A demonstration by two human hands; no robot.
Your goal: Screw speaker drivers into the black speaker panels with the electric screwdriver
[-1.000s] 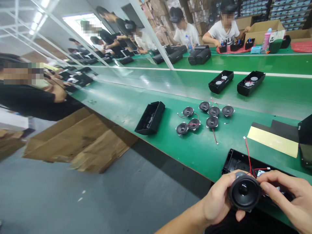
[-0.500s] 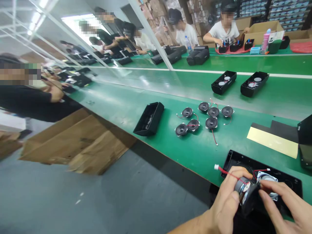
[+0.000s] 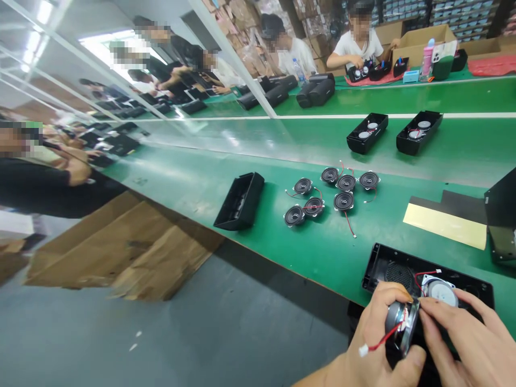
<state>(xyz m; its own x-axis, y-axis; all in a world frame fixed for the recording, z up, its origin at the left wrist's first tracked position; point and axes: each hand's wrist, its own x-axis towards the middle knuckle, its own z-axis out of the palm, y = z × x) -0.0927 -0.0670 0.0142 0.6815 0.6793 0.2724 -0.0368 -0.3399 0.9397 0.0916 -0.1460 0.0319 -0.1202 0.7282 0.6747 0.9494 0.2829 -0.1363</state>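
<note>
My left hand [image 3: 377, 344] and my right hand [image 3: 463, 338] together hold a small round speaker driver [image 3: 399, 325] with a red wire ending in a white plug [image 3: 364, 350]. They hold it over the near edge of an open black speaker shell [image 3: 387, 266], in which another driver [image 3: 441, 290] sits. Several loose drivers [image 3: 334, 193] with red wires lie in a cluster on the green bench [image 3: 282, 236] farther out.
An empty black shell [image 3: 239, 201] lies left of the drivers. Two shells with drivers [image 3: 366, 133] [image 3: 419, 131] ride the conveyor belt behind. A yellow-backed black sheet [image 3: 445, 226] lies at right. Other people work across the belt and at left. Flattened cardboard [image 3: 121, 247] covers the floor.
The driver has been turned in my hands; its wire and white plug swung from upper left down to below my left hand. The view shifted slightly down and left.
</note>
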